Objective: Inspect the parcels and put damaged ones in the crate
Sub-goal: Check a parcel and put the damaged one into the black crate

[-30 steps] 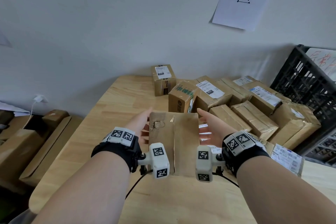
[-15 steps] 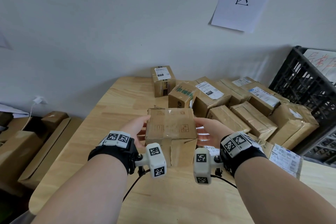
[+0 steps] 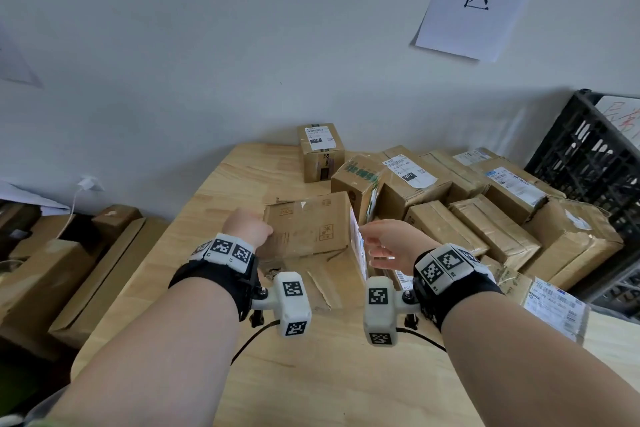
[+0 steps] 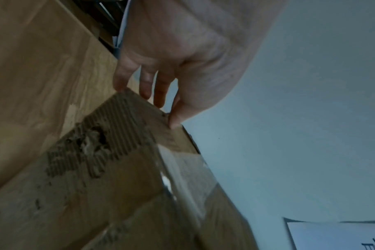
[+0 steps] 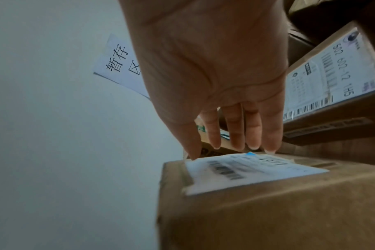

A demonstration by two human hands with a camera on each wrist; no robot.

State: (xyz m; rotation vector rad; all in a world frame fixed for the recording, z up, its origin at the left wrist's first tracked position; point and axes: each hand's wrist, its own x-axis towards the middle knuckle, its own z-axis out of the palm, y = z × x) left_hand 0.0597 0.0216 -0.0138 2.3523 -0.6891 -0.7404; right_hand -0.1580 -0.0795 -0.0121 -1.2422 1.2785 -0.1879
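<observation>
A brown cardboard parcel [image 3: 308, 229] sits between my hands on the wooden table [image 3: 311, 374], its printed face up. My left hand [image 3: 247, 227] grips its far left corner, thumb on the top edge and fingers down the left side. The left wrist view shows a torn, peeled patch [image 4: 90, 145] of bare corrugation on that parcel [image 4: 118, 194]. My right hand [image 3: 384, 239] touches the right face with straight fingers [image 5: 235, 132], their tips at the far edge of a white shipping label [image 5: 246, 170]. A black plastic crate [image 3: 588, 163] stands at the right, by the wall.
Several taped parcels [image 3: 485, 211] are piled at the back right of the table, up against the crate. A flat labelled parcel [image 3: 554, 305] lies near my right wrist. Cardboard boxes [image 3: 52, 270] sit on the floor to the left. A paper sign [image 3: 481, 0] hangs on the wall.
The parcel has been rolled toward me: the face with the torn patch went from the top to the near side, and the printed face came up. Both hands shifted to its far corners.
</observation>
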